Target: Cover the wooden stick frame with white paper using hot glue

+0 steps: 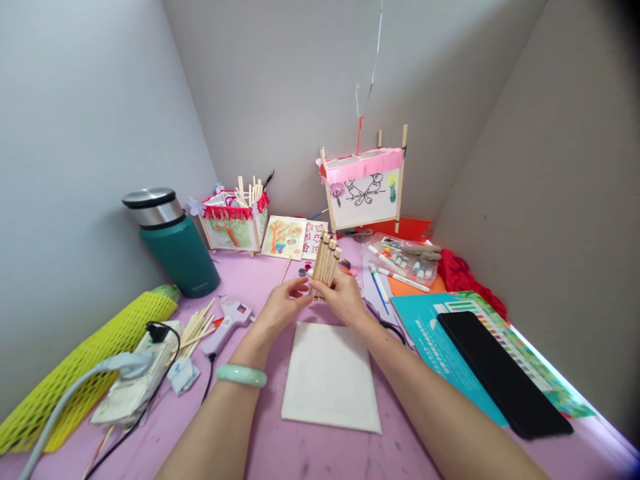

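Observation:
My right hand is closed round a bundle of wooden sticks, held upright above the table, with dark bands near the upper ends. Close against the lower left of the bundle is my left hand, its fingers loosely curved and the thumb apart from them. Whether its fingertips touch the sticks is hard to see. A pale green bangle circles the left wrist. Below both hands a blank white canvas panel lies flat on the pink-purple table. Small paint pots sit partly hidden behind the sticks.
At left are a teal bottle, glue gun, loose sticks and power strip with cables. Behind stand a stick-filled paper box and a hanging paper lantern. A black phone-like slab lies right.

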A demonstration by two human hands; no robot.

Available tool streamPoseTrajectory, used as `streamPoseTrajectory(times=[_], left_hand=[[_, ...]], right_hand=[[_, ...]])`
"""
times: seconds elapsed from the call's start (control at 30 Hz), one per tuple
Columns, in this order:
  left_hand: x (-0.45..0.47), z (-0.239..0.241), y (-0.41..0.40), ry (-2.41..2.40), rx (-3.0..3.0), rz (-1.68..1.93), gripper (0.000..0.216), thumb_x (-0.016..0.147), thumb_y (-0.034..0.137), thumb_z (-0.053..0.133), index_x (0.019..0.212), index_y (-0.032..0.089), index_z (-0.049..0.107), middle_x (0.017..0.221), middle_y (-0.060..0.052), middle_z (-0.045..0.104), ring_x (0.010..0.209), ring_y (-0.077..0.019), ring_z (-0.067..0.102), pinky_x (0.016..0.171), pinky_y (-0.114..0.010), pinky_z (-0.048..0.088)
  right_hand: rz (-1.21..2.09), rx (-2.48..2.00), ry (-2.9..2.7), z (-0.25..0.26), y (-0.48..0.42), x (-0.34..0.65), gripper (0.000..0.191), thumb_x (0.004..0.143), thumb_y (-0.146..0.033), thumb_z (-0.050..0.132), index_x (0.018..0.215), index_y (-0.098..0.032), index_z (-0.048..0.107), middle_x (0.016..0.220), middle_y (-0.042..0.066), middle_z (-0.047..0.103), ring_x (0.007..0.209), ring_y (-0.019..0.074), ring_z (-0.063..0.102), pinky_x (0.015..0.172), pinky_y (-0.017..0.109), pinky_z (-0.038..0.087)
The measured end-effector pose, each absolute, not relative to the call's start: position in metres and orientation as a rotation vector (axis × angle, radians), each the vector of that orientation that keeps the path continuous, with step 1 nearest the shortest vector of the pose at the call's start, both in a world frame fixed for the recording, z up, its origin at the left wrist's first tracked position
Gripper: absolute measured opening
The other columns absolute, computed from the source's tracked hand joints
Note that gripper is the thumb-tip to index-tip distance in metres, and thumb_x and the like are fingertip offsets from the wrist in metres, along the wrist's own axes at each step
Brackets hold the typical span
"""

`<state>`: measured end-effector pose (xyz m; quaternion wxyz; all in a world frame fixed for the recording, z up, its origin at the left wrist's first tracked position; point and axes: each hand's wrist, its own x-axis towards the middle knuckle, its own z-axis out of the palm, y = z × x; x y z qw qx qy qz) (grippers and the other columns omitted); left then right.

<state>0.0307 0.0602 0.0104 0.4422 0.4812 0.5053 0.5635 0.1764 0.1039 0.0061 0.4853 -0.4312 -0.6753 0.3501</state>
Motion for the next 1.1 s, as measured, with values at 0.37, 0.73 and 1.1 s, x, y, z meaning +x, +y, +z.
streamPoseTrajectory(times=[0.37, 0.73, 1.1], left_hand=[[0.035, 0.017, 0.070, 1.012, 1.313, 1.501, 0.035, 0.067, 0.033, 0.075, 0.097, 0.015, 0.071, 0.101, -0.008, 0.073, 0.095, -0.0242, 0.065, 0.090, -0.038, 0.048], [0.033, 0.013, 0.078, 0.985, 1.347, 1.458, 0.037, 0.068, 0.035, 0.076, 0.100, 0.016, 0.073, 0.107, -0.007, 0.073, 0.099, -0.0259, 0.065, 0.089, -0.039, 0.050], [0.032, 0.025, 0.079, 0.952, 1.342, 1.372, 0.032, 0.066, 0.029, 0.077, 0.095, 0.016, 0.074, 0.099, -0.006, 0.074, 0.092, -0.0225, 0.066, 0.091, -0.037, 0.048]], right_hand=[[1.024, -0.996, -2.018, 0.002, 0.112, 0.181, 0.011, 0.074, -0.024, 0.066, 0.071, -0.015, 0.071, 0.064, -0.001, 0.065, 0.060, 0.0133, 0.056, 0.058, 0.023, 0.041], [1.046, -0.997, -2.085, 0.002, 0.117, 0.190, 0.003, 0.070, -0.016, 0.067, 0.071, -0.016, 0.069, 0.070, 0.000, 0.068, 0.065, 0.0145, 0.060, 0.063, 0.025, 0.044], [1.038, -1.002, -2.075, 0.000, 0.117, 0.190, 0.005, 0.070, -0.020, 0.069, 0.074, -0.018, 0.071, 0.073, -0.001, 0.069, 0.067, 0.0147, 0.060, 0.066, 0.026, 0.045]])
